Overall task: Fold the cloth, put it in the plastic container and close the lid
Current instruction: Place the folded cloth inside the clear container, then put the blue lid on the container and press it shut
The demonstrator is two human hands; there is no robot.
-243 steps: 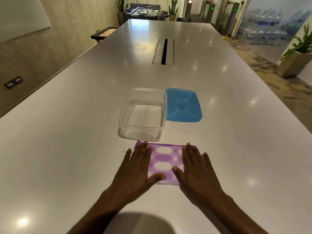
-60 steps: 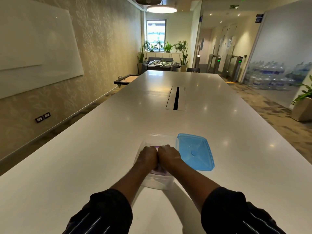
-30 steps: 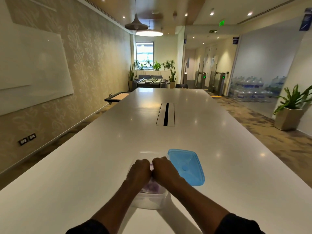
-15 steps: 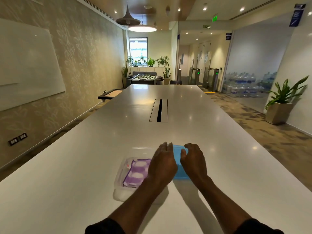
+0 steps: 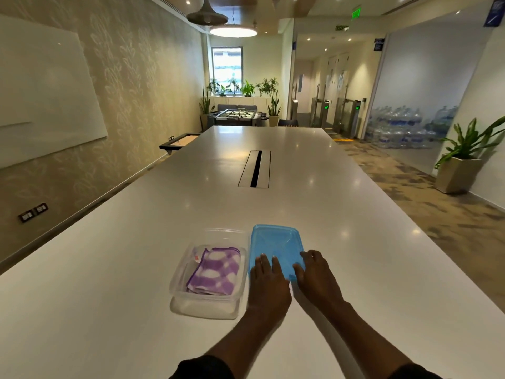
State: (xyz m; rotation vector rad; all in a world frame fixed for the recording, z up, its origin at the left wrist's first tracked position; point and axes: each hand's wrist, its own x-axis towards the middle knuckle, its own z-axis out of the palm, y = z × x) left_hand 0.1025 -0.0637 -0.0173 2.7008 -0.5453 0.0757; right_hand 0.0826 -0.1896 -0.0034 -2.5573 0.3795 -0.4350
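Note:
The folded purple-and-white cloth [image 5: 216,272] lies inside the clear plastic container [image 5: 177,286], which stands open on the white table. The blue lid [image 5: 276,242] lies flat on the table, touching the container's right side. My left hand [image 5: 269,283] rests flat on the lid's near left part, fingers stretched forward. My right hand [image 5: 317,277] is at the lid's near right corner, with the thumb on top and the fingers curled round the right edge.
The long white table [image 5: 109,269] stretches far ahead, with a cable slot [image 5: 255,168] in its middle. Its left and right edges drop to the floor. A potted plant [image 5: 459,170] stands at the right wall.
Both hands left the container, where they had pressed the cloth in, and moved right onto the blue lid. They now sit nearer the lid's near edge, and the cloth is uncovered.

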